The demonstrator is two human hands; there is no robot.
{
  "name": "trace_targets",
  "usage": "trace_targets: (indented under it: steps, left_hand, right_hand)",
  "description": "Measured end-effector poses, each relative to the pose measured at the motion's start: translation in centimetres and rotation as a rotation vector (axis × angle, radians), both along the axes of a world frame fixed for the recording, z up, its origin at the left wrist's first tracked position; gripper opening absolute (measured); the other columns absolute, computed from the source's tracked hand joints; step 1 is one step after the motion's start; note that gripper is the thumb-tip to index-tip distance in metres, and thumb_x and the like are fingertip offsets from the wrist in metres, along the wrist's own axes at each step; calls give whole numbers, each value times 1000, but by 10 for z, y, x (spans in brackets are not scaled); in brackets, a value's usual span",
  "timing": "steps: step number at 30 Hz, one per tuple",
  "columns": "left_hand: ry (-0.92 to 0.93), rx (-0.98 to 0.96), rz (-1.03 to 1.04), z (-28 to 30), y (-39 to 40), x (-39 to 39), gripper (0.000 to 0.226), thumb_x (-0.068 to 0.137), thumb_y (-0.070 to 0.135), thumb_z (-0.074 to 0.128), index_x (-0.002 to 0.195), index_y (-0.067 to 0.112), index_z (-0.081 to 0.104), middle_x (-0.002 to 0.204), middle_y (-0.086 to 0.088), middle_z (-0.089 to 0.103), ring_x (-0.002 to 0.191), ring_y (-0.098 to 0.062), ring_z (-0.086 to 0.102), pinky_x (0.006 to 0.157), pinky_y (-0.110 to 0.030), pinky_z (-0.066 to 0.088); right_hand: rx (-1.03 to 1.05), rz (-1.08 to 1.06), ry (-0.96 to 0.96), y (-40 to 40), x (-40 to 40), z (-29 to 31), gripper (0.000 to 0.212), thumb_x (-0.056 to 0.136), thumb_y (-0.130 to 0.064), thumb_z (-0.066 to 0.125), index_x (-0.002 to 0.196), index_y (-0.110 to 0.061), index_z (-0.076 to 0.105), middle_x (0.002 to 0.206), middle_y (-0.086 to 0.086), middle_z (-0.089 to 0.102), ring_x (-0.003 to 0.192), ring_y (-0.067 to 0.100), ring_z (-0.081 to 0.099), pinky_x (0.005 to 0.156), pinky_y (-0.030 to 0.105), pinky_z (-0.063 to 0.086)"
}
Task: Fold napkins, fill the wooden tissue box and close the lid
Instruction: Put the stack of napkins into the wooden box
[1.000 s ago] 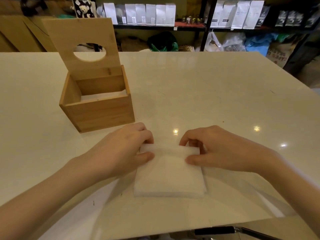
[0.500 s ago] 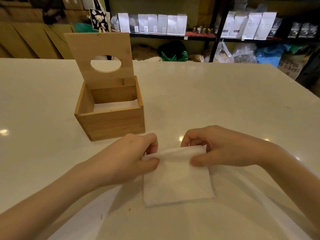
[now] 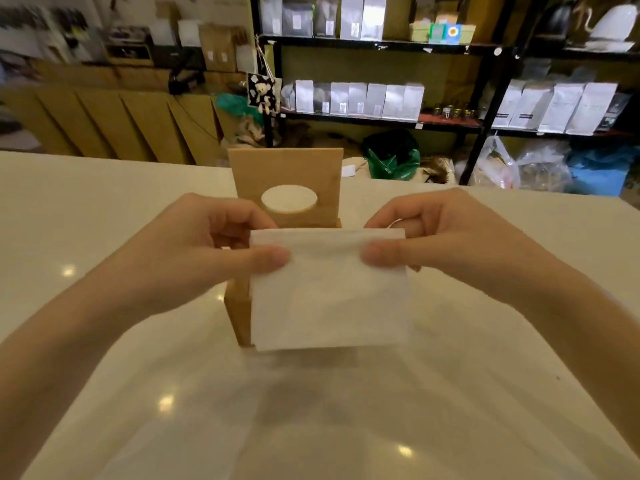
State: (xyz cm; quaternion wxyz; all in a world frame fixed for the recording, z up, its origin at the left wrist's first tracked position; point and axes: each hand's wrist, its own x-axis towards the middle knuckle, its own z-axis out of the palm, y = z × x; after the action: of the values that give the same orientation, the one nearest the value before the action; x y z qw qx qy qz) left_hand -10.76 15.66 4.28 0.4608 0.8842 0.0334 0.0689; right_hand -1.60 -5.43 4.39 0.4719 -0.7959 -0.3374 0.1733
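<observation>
item: folded white paper napkin [image 3: 329, 289], square, soft and limp. it was held in the air at the centre of the view, in front of the box, hanging from its top edge; the lower edge was free and slightly blurred.

item: left hand [image 3: 207, 254], at 9 o'clock of the napkin. thumb and fingers were closed in a pinch on the upper left corner.

item: right hand [image 3: 446, 247], at 3 o'clock of the napkin. thumb and fingers were closed in a pinch on the upper right corner.

item: light brown square wooden tissue box [image 3: 239, 306], on the cream glossy table [image 3: 104, 209], mostly hidden behind the napkin. its contents were not visible.

item: flat wooden lid with oval opening [image 3: 285, 183], stood upright at 12 o'clock of the napkin, still open.

stage, as judged: napkin folded and about to be lowered into the box; lid not yet closed.

risks, as judged: the fold could be lost if one pinch were released early, since the sheet is limp. the hanging edge could be caught on the near wall of the box and crumpled. the upright lid could be knocked shut by a hand during lowering.
</observation>
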Motion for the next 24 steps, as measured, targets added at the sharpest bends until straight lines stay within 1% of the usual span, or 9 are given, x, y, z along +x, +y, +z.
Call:
trace_targets:
  steps: [2, 5, 7, 9, 11, 14, 16, 20, 24]
  left_hand:
    - [21, -19, 59, 4, 11, 8, 21, 56, 37, 67, 72, 23, 70, 70, 13, 73, 65, -1, 67, 55, -17, 53]
    - [75, -2, 145, 1, 24, 19, 6, 71, 29, 67, 72, 23, 70, 57, 14, 69, 51, 3, 60, 57, -17, 42]
    - [104, 38, 192, -4, 32, 25, 9, 78, 28, 65, 70, 24, 69, 55, 10, 67, 50, 5, 58, 57, -19, 38]
    - [108, 138, 228, -12, 37, 31, 11, 78, 32, 65, 67, 30, 67, 65, 5, 67, 65, -2, 60, 62, -18, 41]
    - [106, 269, 241, -17, 39, 35, 11, 77, 37, 65, 67, 36, 62, 82, 15, 61, 77, -4, 55, 67, -18, 42]
    - [134, 413, 256, -23, 37, 39, 12, 79, 39, 63, 69, 39, 58, 116, 12, 53, 103, -9, 48, 87, -29, 44]
    - [170, 490, 278, -23, 33, 41, 11, 80, 38, 64, 71, 39, 58, 139, 7, 44, 126, -17, 38, 103, -42, 39]
    - [285, 612, 270, -26, 27, 46, 8, 81, 38, 62, 86, 36, 69, 155, 4, 23, 145, -20, 1, 116, -56, 10]
    - [366, 714, 267, -30, 21, 50, 15, 84, 38, 59, 93, 34, 70, 157, 0, 15, 145, -24, -9, 111, -62, -2]
  right_hand:
    - [-4, -53, 36, 14, 11, -1, 17, 69, -28, 74, 80, -15, 73, 47, -4, 63, 45, 3, 49, 59, 23, 40]
    - [-65, -87, 73, 32, 24, -7, 15, 75, -31, 70, 76, -17, 75, 58, -4, 66, 48, 1, 48, 58, 22, 39]
    - [-101, -116, 41, 38, 30, -11, 12, 78, -31, 68, 74, -21, 75, 56, -10, 64, 47, -3, 52, 54, 16, 39]
    - [-145, -154, -35, 43, 35, -18, 11, 79, -32, 66, 73, -26, 73, 65, -12, 66, 61, 0, 59, 55, 12, 42]
    - [-222, -187, -154, 47, 38, -25, 11, 79, -33, 66, 69, -32, 67, 82, -13, 64, 78, 5, 58, 65, 16, 43]
    - [-305, -224, -295, 52, 40, -31, 3, 79, -35, 66, 79, -33, 68, 110, -9, 58, 114, 14, 46, 94, 36, 40]
    - [-386, -246, -343, 55, 38, -32, 8, 79, -36, 66, 85, -33, 70, 133, -4, 51, 133, 18, 27, 108, 47, 26]
    - [-552, -250, -435, 62, 35, -34, 12, 82, -39, 63, 89, -36, 71, 153, -3, 30, 143, 16, 1, 116, 53, -3]
    - [-681, -233, -499, 70, 32, -34, 16, 86, -35, 57, 91, -35, 72, 153, 2, 29, 144, 21, -3, 111, 57, -10]
